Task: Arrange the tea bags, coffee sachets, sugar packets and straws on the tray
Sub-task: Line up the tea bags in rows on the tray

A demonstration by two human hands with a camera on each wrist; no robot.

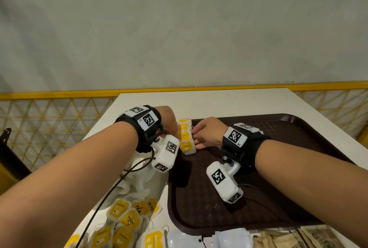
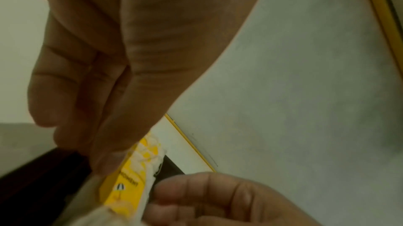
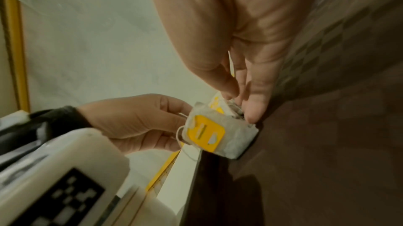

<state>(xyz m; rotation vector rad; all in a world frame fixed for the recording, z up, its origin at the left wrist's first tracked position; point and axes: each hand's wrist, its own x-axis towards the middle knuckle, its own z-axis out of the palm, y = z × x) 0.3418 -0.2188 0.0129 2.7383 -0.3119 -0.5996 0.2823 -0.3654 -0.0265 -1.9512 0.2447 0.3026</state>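
A short row of yellow-labelled tea bags (image 1: 186, 138) stands on edge in the far left corner of the dark brown tray (image 1: 278, 168). My left hand (image 1: 176, 128) is against the row's left side, and in the left wrist view its thumb tip (image 2: 109, 160) lies on a tea bag (image 2: 128, 188). From the right, my right hand (image 1: 196, 136) pinches the top of the row between thumb and fingers (image 3: 237, 103). The nearest tea bag (image 3: 216, 136) faces the right wrist camera, with my left hand (image 3: 181, 122) curled at its left edge.
A loose pile of tea bags (image 1: 127, 222) lies on the white table at the lower left, beside a clear plastic bag (image 1: 139, 178). White sachets (image 1: 229, 237) and brown packets (image 1: 278, 237) sit before the tray's near edge. A yellow lattice rail (image 1: 49, 112) runs behind the table.
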